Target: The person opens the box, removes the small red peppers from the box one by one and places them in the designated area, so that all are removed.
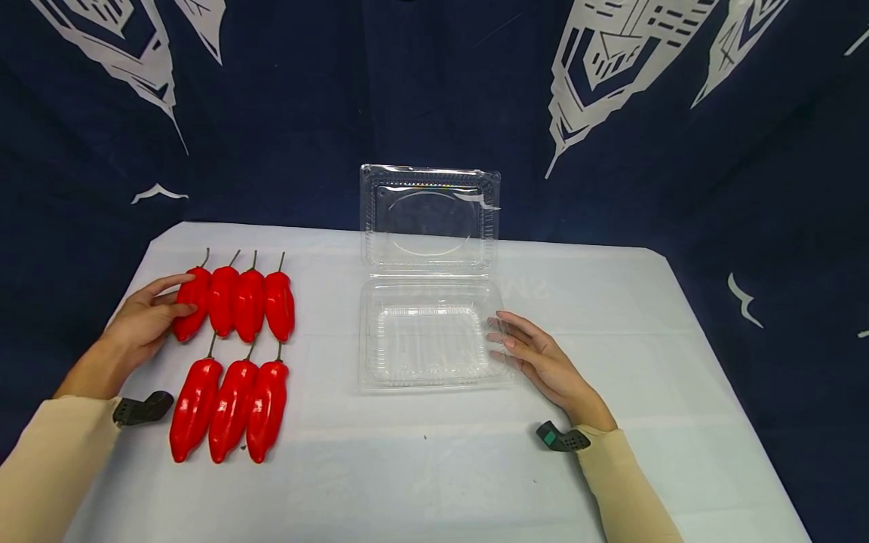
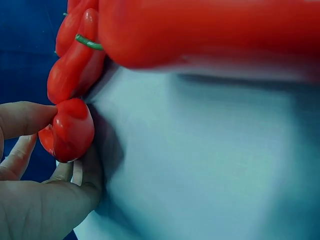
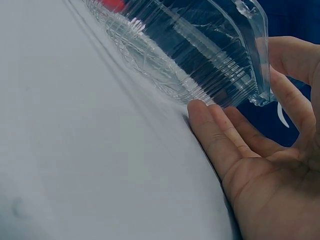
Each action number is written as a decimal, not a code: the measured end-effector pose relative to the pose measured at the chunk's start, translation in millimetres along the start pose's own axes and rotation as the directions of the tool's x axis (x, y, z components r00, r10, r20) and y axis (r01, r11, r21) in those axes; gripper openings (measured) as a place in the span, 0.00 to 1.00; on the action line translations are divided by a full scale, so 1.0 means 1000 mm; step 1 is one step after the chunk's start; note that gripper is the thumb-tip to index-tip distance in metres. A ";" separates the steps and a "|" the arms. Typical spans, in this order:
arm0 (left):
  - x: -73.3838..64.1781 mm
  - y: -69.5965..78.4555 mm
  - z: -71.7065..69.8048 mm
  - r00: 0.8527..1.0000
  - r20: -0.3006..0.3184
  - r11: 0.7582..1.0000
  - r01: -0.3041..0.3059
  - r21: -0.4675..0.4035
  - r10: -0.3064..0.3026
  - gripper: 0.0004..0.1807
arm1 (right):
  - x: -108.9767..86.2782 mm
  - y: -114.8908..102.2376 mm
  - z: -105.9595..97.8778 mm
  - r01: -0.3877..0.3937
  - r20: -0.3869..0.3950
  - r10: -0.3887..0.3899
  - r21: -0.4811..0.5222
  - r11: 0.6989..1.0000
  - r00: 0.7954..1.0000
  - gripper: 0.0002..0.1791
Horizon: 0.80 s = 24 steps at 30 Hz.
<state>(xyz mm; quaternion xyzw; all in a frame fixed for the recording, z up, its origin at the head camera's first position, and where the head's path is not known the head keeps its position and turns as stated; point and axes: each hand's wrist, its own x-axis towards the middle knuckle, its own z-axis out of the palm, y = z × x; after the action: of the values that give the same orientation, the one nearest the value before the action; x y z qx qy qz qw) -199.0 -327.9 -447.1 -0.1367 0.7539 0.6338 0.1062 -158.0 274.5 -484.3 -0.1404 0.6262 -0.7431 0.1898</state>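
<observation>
My left hand (image 1: 145, 317) is at the left of the table, its thumb and fingers pinching the leftmost red pepper (image 1: 194, 305) of the upper row. In the left wrist view that pepper (image 2: 73, 130) is seen end-on between thumb and fingers. A hinged clear plastic container (image 1: 429, 385) lies in the middle with its lid (image 1: 430, 260) raised at the back. At the container's right side is my right hand (image 1: 546, 362), lightly holding its edge. In the right wrist view some fingertips (image 3: 200, 111) reach under the container's side, while the thumb is by the rim.
More red peppers (image 1: 250, 305) stand side by side in the upper row, stems pointing away. Below them lies a second row of red peppers (image 1: 231, 411). A white cloth (image 1: 421, 483) covers the table, and a dark blue patterned curtain (image 1: 441, 90) hangs behind it.
</observation>
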 end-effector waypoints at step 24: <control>-0.005 -0.001 0.002 0.999 -0.025 0.975 -0.042 0.219 0.048 0.36 | 0.001 0.001 -0.003 0.015 0.012 -0.015 -0.014 1.000 1.000 0.32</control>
<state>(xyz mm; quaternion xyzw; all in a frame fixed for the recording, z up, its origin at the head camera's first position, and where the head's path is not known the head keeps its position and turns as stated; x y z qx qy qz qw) -194.0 -325.5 -447.1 -0.1168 0.8233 0.5474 0.0946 -159.8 276.7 -486.0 -0.1509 0.6291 -0.7393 0.1868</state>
